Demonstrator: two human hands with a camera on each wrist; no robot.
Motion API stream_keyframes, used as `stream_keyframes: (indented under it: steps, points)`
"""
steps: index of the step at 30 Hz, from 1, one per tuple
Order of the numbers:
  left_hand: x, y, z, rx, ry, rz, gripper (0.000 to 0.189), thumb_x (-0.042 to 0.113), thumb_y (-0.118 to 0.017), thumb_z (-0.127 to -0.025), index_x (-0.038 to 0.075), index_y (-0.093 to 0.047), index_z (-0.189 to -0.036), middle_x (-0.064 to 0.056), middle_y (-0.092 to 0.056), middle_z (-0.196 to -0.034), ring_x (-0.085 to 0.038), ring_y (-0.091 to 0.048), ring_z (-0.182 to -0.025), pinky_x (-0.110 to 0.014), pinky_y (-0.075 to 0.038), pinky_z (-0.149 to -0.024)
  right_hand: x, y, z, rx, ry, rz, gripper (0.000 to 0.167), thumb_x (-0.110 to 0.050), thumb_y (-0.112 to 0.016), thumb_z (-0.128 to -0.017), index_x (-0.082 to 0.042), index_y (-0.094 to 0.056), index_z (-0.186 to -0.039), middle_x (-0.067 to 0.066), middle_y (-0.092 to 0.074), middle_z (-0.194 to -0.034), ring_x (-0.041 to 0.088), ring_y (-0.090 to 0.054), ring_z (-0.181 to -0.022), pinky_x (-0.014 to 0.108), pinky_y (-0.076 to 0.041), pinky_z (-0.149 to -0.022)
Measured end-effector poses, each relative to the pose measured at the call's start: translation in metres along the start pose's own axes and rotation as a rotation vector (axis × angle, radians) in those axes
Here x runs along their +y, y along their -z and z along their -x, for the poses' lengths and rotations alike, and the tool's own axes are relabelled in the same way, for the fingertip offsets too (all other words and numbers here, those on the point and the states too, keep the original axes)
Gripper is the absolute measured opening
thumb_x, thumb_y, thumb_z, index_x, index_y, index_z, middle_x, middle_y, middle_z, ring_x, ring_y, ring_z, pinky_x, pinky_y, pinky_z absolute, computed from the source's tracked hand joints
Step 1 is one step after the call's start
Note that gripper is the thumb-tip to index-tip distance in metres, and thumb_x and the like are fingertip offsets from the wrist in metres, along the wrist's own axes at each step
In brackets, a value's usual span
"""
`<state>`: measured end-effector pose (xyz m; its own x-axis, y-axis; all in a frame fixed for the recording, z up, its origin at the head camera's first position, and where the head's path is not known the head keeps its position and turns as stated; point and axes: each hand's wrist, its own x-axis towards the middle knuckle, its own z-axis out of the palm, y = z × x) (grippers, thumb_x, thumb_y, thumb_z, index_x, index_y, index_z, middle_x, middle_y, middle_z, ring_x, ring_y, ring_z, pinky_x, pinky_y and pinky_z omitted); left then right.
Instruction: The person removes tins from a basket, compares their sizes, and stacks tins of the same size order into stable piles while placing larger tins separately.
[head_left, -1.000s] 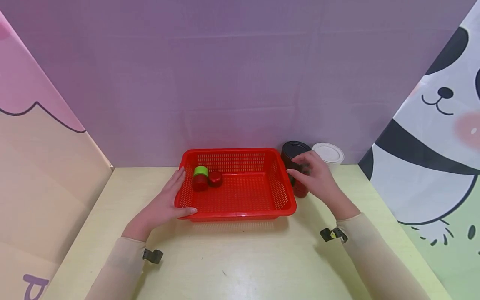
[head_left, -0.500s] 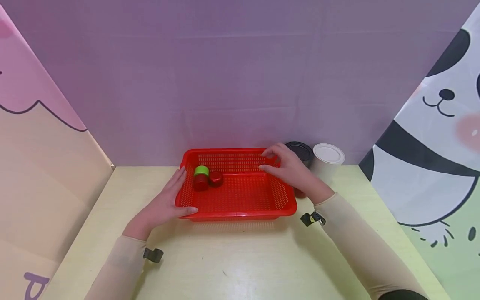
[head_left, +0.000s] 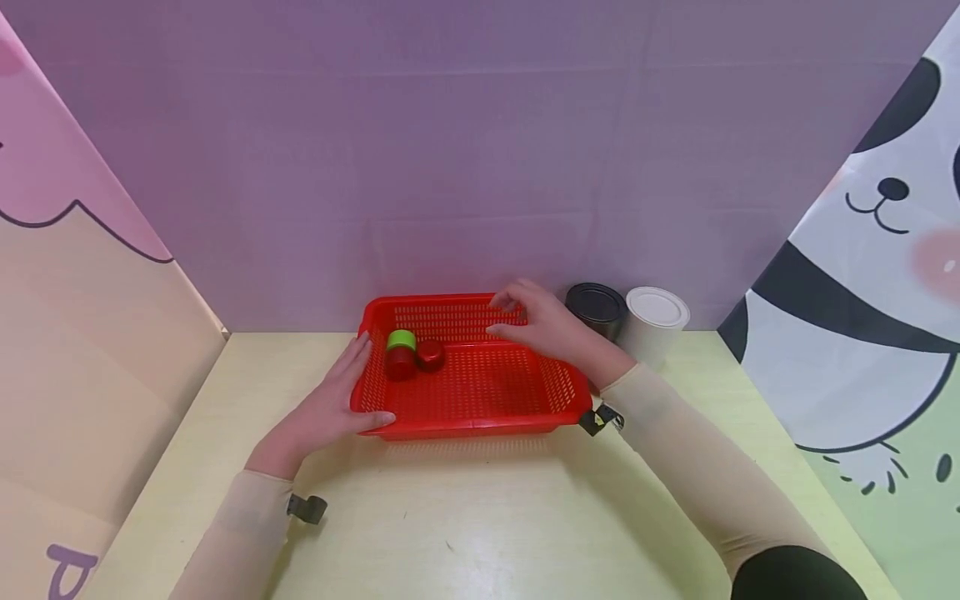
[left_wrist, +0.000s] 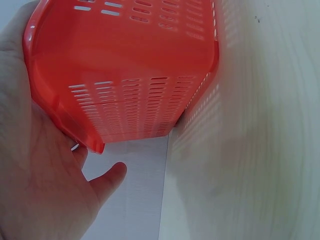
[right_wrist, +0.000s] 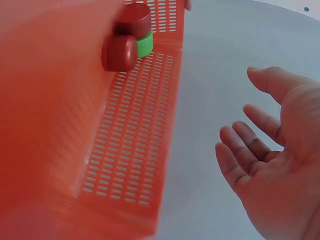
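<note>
A red plastic basket (head_left: 480, 429) with slotted walls stands on the table. Against its left end rests my left hand (head_left: 330, 410), fingers straight along the side rim and thumb over the front rim. In the left wrist view the palm (left_wrist: 50, 190) meets the basket's outer rim. My right hand (head_left: 540, 323) is raised over the basket's right rear part, fingers loosely bent, holding nothing. Inside, at the left, sit a small dark red cylinder (head_left: 400, 363) with a bright green piece (head_left: 401, 339) behind it, and a second red cylinder (head_left: 431, 355).
Behind the basket's right end stand a black-lidded can (head_left: 596, 302) and a white-lidded canister (head_left: 657, 307). My right forearm (head_left: 675, 442) partly covers that area. A purple backdrop (head_left: 450, 167) closes the table's (head_left: 450, 517) far edge; printed panels flank it.
My right hand has moved left, from beside the black-lidded can to above the basket. A red object seen earlier right of the basket is now hidden by the arm. The left hand stays put.
</note>
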<state>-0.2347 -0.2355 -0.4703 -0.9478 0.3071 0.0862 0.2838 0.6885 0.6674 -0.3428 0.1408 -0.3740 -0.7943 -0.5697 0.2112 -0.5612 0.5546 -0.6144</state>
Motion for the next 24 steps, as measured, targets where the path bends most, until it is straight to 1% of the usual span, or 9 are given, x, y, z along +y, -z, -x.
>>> stream_keyframes:
  steps: [2, 7, 9, 10, 15, 17, 19, 22, 24]
  points:
    - [0.0, 0.001, 0.0, 0.001, -0.002, -0.002, 0.131, 0.057, -0.091, -0.086, 0.013, -0.01, -0.179, -0.002, 0.0, -0.187, -0.035, -0.003, -0.171, -0.065, -0.053, -0.113, -0.002, 0.001, -0.001, -0.006, 0.0, 0.003, 0.037, -0.027, -0.086, -0.099, -0.012, -0.069, -0.127, 0.009, -0.064, -0.128, 0.031, -0.062, -0.122, 0.053, -0.058, -0.105]
    - [0.001, 0.002, 0.002, -0.002, -0.002, 0.004, 0.131, 0.057, -0.09, -0.086, 0.012, -0.01, -0.179, -0.001, 0.001, -0.187, -0.035, -0.002, -0.171, -0.065, -0.05, -0.115, -0.005, 0.0, -0.007, -0.01, 0.031, 0.002, 0.034, -0.025, -0.086, -0.099, -0.01, -0.07, -0.125, 0.013, -0.065, -0.126, 0.039, -0.064, -0.121, 0.055, -0.058, -0.103]
    - [0.0, 0.002, 0.002, -0.004, 0.002, 0.011, 0.131, 0.057, -0.09, -0.086, 0.013, -0.01, -0.179, 0.0, 0.001, -0.187, -0.034, -0.002, -0.171, -0.064, -0.05, -0.116, -0.007, -0.002, -0.01, -0.014, 0.035, 0.006, 0.033, -0.025, -0.086, -0.099, -0.01, -0.07, -0.124, 0.013, -0.065, -0.125, 0.04, -0.064, -0.121, 0.055, -0.058, -0.103]
    - [0.0, 0.002, 0.002, -0.004, 0.001, 0.011, 0.131, 0.058, -0.09, -0.086, 0.013, -0.01, -0.179, 0.0, 0.001, -0.187, -0.035, -0.002, -0.171, -0.064, -0.05, -0.116, -0.007, -0.003, -0.011, -0.017, 0.034, 0.008, 0.033, -0.025, -0.086, -0.099, -0.01, -0.07, -0.124, 0.012, -0.065, -0.124, 0.038, -0.064, -0.12, 0.054, -0.058, -0.103]
    - [-0.002, 0.001, 0.003, -0.002, 0.003, 0.013, 0.131, 0.058, -0.091, -0.085, 0.013, -0.011, -0.179, 0.0, 0.001, -0.187, -0.034, -0.002, -0.171, -0.064, -0.051, -0.115, -0.01, -0.007, -0.022, -0.045, 0.027, -0.001, 0.035, -0.026, -0.086, -0.1, -0.012, -0.07, -0.127, 0.013, -0.066, -0.13, 0.036, -0.065, -0.122, 0.051, -0.059, -0.104]
    - [-0.002, 0.001, 0.004, -0.001, 0.005, 0.012, 0.131, 0.057, -0.091, -0.085, 0.013, -0.011, -0.179, 0.0, 0.0, -0.187, -0.035, -0.002, -0.171, -0.064, -0.052, -0.114, -0.011, -0.009, -0.028, -0.055, 0.034, -0.001, 0.035, -0.028, -0.086, -0.1, -0.012, -0.07, -0.127, 0.016, -0.066, -0.133, 0.034, -0.065, -0.122, 0.048, -0.059, -0.104]
    - [-0.002, 0.001, 0.005, 0.002, 0.009, 0.01, 0.131, 0.056, -0.091, -0.085, 0.013, -0.012, -0.179, -0.001, 0.0, -0.187, -0.035, -0.003, -0.171, -0.064, -0.053, -0.113, -0.012, -0.013, -0.034, -0.063, 0.047, 0.002, 0.036, -0.028, -0.086, -0.1, -0.011, -0.07, -0.128, 0.015, -0.067, -0.133, 0.03, -0.065, -0.121, 0.045, -0.059, -0.103]
    - [-0.001, 0.002, 0.006, 0.006, 0.005, 0.006, 0.13, 0.055, -0.091, -0.086, 0.011, -0.012, -0.179, -0.003, -0.001, -0.187, -0.036, -0.003, -0.171, -0.064, -0.053, -0.112, -0.012, -0.02, -0.043, -0.086, 0.07, -0.015, 0.038, -0.025, -0.086, -0.099, -0.008, -0.07, -0.129, 0.016, -0.066, -0.133, 0.031, -0.065, -0.122, 0.045, -0.059, -0.103]
    - [-0.001, 0.002, 0.006, 0.011, 0.003, 0.003, 0.129, 0.055, -0.091, -0.086, 0.01, -0.013, -0.179, -0.004, -0.001, -0.187, -0.037, -0.003, -0.17, -0.065, -0.054, -0.111, -0.012, -0.026, -0.048, -0.107, 0.082, -0.031, 0.04, -0.022, -0.086, -0.098, -0.006, -0.069, -0.131, 0.016, -0.066, -0.134, 0.034, -0.065, -0.125, 0.046, -0.06, -0.104]
